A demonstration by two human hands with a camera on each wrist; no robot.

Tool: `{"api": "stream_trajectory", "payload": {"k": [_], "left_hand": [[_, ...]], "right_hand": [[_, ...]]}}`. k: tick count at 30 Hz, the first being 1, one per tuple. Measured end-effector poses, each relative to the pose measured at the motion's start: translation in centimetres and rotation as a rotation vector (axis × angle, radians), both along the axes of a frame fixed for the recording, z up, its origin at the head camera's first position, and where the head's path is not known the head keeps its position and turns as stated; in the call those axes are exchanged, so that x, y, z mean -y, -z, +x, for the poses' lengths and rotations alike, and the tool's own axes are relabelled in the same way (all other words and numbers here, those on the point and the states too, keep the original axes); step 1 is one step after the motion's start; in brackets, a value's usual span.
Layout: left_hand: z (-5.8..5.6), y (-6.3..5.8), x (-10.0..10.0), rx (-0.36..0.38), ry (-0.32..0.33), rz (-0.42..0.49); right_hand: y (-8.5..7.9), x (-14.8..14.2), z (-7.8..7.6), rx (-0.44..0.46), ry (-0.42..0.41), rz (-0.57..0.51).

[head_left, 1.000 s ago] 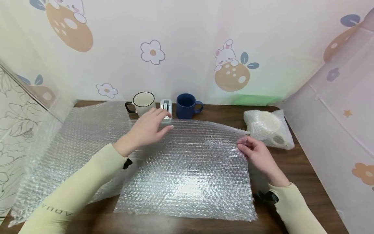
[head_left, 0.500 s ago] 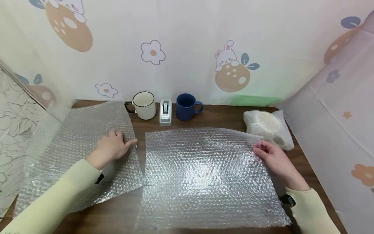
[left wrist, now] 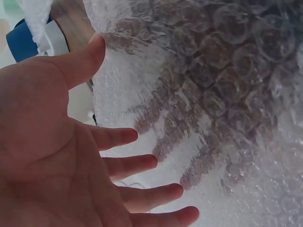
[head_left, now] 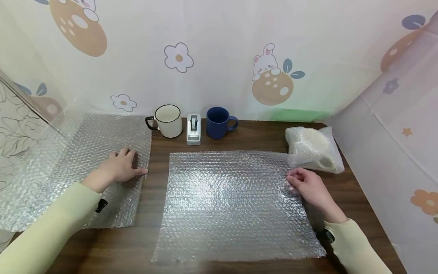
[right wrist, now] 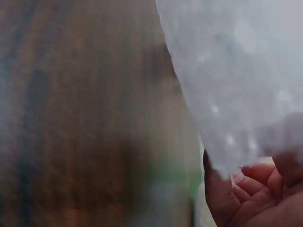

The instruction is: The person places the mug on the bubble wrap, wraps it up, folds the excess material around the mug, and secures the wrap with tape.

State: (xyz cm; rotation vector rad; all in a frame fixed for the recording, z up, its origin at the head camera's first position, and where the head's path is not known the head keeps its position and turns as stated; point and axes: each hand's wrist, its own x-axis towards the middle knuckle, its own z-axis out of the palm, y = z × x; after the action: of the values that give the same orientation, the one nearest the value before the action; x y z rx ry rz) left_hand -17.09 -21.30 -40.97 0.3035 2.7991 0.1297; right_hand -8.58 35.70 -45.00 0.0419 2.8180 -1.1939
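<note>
A sheet of bubble wrap lies spread over the middle of the table. My right hand pinches its right edge near the upper corner; in the right wrist view the sheet's edge hangs over the curled fingers. On the left is a second, larger piece of bubble wrap, running up against the side wall. My left hand rests on this piece with its fingers spread, the thumb at its right edge. Seen from the left wrist, the straight fingertips touch the bubbles.
Along the back stand a white mug with a black handle, a tape dispenser and a blue mug. A bubble-wrapped bundle sits at the back right. Patterned sheeting lines the back and sides; wooden tabletop shows between the two pieces.
My left hand has gone from in front of the mugs left onto the larger piece, which has shifted left. The middle sheet has moved right and forward, away from the mugs, with my right hand.
</note>
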Motion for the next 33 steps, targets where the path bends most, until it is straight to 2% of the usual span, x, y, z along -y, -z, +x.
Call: {"api": "stream_trajectory", "payload": {"k": [3,5,8,10,12,14,16,20,23,27,29,31,33], "left_hand": [[0.5,-0.6,-0.5,-0.031,0.015,0.026],[0.4,-1.2,-1.1,-0.074,0.065,0.034],[0.7,-2.1,-2.8,-0.155,0.191,0.067],[1.3,-2.5,-4.5,-0.189,0.314,0.117],[2.3,-2.6,-6.2,-0.179,0.434,0.165],[3.3,-2.3,-7.6,-0.135,0.538,0.186],[4.3,-1.8,-8.7,-0.073,0.598,0.173],[5.5,-0.4,-9.8,0.030,0.621,0.080],[5.9,0.5,-10.0,0.060,0.614,0.030],[6.0,1.2,-10.1,0.035,0.613,0.020],[5.9,1.2,-10.2,0.025,0.610,0.028],[5.9,1.2,-10.2,0.027,0.601,0.037],[5.8,1.1,-10.1,0.032,0.590,0.041]], "right_hand": [[-0.6,-0.1,-0.1,0.015,-0.016,0.012],[-0.3,0.1,-0.1,0.022,-0.020,0.015],[-0.1,0.2,-0.2,0.014,-0.020,0.016],[0.0,0.4,-0.3,0.005,-0.021,0.034],[0.0,0.7,-0.6,-0.009,-0.023,0.061],[0.0,1.1,-0.9,-0.016,-0.027,0.084],[0.0,1.4,-1.2,-0.026,-0.023,0.097],[-0.2,2.1,-1.9,-0.031,-0.029,0.090],[-0.7,2.4,-2.1,-0.069,-0.061,0.171],[-2.2,3.0,-1.9,-0.243,-0.092,0.375],[-3.4,3.5,-1.7,-0.341,-0.089,0.441],[-4.9,4.1,-1.7,-0.414,-0.079,0.477],[-6.4,4.6,-1.9,-0.449,-0.083,0.468]]}}
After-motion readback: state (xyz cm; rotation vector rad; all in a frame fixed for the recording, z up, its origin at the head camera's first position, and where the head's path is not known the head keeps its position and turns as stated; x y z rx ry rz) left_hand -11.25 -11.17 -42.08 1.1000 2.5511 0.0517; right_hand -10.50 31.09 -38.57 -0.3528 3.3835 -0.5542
